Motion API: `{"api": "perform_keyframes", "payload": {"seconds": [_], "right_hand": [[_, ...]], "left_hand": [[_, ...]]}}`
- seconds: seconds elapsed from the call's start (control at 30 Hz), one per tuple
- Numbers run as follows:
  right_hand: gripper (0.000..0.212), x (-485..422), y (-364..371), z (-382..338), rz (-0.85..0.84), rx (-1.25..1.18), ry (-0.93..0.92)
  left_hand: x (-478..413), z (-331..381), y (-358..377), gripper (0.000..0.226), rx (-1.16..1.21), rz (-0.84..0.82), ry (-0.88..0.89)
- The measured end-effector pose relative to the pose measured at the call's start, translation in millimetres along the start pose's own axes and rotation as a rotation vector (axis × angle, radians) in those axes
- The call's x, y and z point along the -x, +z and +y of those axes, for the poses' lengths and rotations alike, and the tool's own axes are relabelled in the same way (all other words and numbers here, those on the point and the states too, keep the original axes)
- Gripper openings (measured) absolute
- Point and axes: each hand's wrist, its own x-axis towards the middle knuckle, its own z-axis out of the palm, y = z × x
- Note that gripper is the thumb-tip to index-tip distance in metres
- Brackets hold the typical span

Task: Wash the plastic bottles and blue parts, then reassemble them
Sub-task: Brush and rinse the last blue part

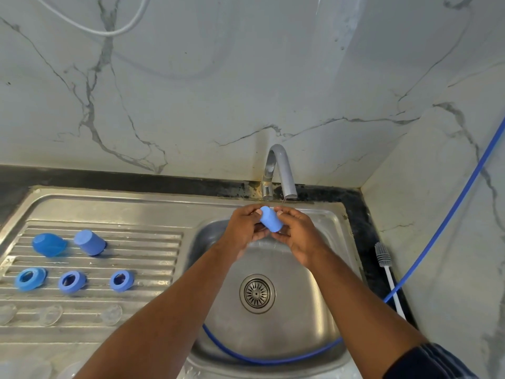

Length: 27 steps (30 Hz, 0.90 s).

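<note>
Under the steel faucet (281,170), over the sink basin (322,269), the left hand (246,228) and right hand (297,233) both curl round a matte blue cap (270,222), their fingers hiding its rim. On the ribbed drainboard (153,258), clear domed pieces (110,314) are barely visible near three blue rings (72,281).

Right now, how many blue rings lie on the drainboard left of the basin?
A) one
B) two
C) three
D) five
C: the drainboard holds a left ring, a middle ring and a right ring in one row, while the left hand and right hand hold a blue cap below the tap.
</note>
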Motion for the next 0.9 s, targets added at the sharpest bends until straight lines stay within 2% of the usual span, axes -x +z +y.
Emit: {"api": "perform_keyframes", "payload": {"seconds": [0.07,0.13,0.3,0.4,0.5,0.6,0.77,0.9], "right_hand": [[0.029,1,-1,2,-0.044,-0.035,0.111],[0.032,3,-4,4,-0.060,-0.023,0.138],[0.039,7,-10,7,-0.005,0.059,0.055],[0.044,7,-9,4,0.019,0.052,0.042],[0.033,5,-8,3,-0.001,0.036,-0.015],[0.033,5,-7,4,-0.051,0.165,-0.102],[0.037,4,0,5,0.052,0.455,-0.234],[0.038,5,2,4,0.054,0.611,-0.266]], "left_hand": [[0,-4,-3,0.026,0.036,-0.011,-0.011],[-1,-8,-5,0.027,0.023,-0.003,-0.010],[1,-10,-1,0.032,-0.092,-0.043,0.018],[-2,-9,2,0.025,-0.084,-0.026,0.007],[-4,-8,3,0.019,-0.030,0.033,-0.010],[-2,-8,4,0.024,0.021,0.055,-0.052],[2,-12,1,0.028,0.128,0.018,-0.192],[1,-20,-13,0.022,0.141,0.100,-0.225]]}}
